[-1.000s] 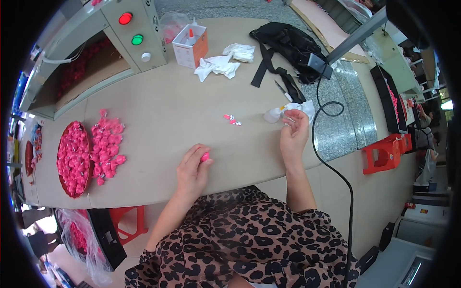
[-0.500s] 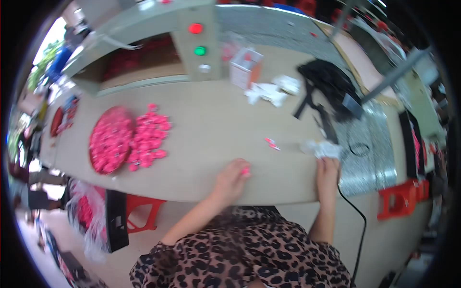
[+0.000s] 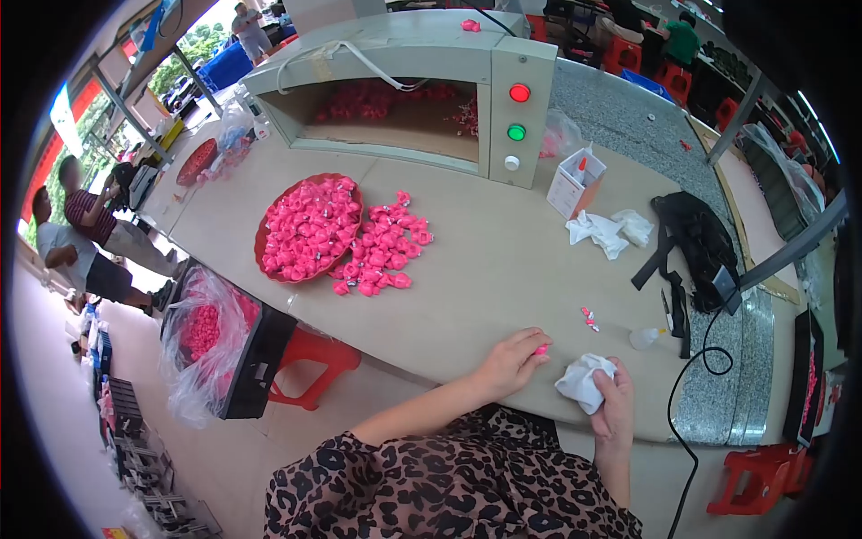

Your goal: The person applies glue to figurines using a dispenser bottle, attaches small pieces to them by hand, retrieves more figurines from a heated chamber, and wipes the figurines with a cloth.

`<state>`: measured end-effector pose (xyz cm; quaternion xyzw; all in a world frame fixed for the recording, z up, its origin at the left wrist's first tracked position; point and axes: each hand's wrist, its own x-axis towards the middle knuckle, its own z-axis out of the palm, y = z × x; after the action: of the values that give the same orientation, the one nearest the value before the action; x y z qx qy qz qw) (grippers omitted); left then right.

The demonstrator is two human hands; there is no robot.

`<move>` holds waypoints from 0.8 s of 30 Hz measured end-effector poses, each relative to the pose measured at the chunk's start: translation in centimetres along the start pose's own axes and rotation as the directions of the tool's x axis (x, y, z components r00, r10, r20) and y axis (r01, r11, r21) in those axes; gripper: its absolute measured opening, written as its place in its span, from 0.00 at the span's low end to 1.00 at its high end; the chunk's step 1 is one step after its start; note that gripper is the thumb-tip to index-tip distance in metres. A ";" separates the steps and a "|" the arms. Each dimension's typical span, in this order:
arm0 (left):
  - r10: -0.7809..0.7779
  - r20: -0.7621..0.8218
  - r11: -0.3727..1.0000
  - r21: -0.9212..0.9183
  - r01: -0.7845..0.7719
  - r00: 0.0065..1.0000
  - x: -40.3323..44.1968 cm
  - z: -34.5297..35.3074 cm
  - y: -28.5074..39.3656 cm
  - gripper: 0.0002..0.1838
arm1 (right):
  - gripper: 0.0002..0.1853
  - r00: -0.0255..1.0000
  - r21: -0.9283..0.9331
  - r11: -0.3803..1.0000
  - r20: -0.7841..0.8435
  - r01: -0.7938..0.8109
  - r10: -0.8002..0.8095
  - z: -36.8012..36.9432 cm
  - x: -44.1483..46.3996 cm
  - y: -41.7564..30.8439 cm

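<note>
My left hand (image 3: 512, 365) rests low over the front of the table, its fingers closed on a small glossy pink piece (image 3: 541, 349). Close by on the right, my right hand (image 3: 614, 406) grips a crumpled white cloth (image 3: 585, 381) between thumb and fingers. Beyond the hands lie a few tiny pink-and-silver pieces (image 3: 589, 319). A small translucent bottle (image 3: 645, 338) with a pale tip lies to the right of them. Further left, a red round basket (image 3: 262, 260) is heaped with pink pieces (image 3: 310, 229), and a loose pile (image 3: 384, 247) of the same spreads beside it.
A grey cabinet (image 3: 523, 67) with red and green buttons stands at the back. Near it are a small box (image 3: 575, 184), white cloths (image 3: 600, 232) and a black bag (image 3: 696, 242). A black cable (image 3: 672, 409) hangs at right. A bagged crate (image 3: 247, 368) and red stool (image 3: 314, 364) stand at left.
The view has swung left, showing more of the cabinet. My right hand has lifted the white cloth off the table and brought it near my left hand, which still holds the pink piece.
</note>
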<state>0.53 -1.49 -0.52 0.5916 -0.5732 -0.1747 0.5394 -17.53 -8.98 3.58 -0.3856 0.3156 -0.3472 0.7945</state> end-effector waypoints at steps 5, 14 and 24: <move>-0.009 -0.023 0.999 0.038 0.009 1.000 0.0 0.0 0.4 0.13 | 0.12 0.985 -0.075 0.997 -0.174 -0.019 0.006 1.4 1.1 1.1; -0.034 0.023 0.998 0.050 0.032 0.999 0.4 -0.1 1.0 0.13 | 0.10 0.971 -0.331 0.913 0.062 0.240 -0.233 2.2 1.2 3.5; 0.043 0.017 0.998 0.051 -0.044 0.999 0.8 0.0 0.9 0.13 | 0.14 0.911 -0.590 0.694 0.265 0.412 -0.316 1.9 2.0 3.0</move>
<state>0.29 -1.93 0.59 0.5911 -0.5945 -0.1529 0.5233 -13.99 -8.43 1.54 -0.7088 0.2732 -0.3425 0.5529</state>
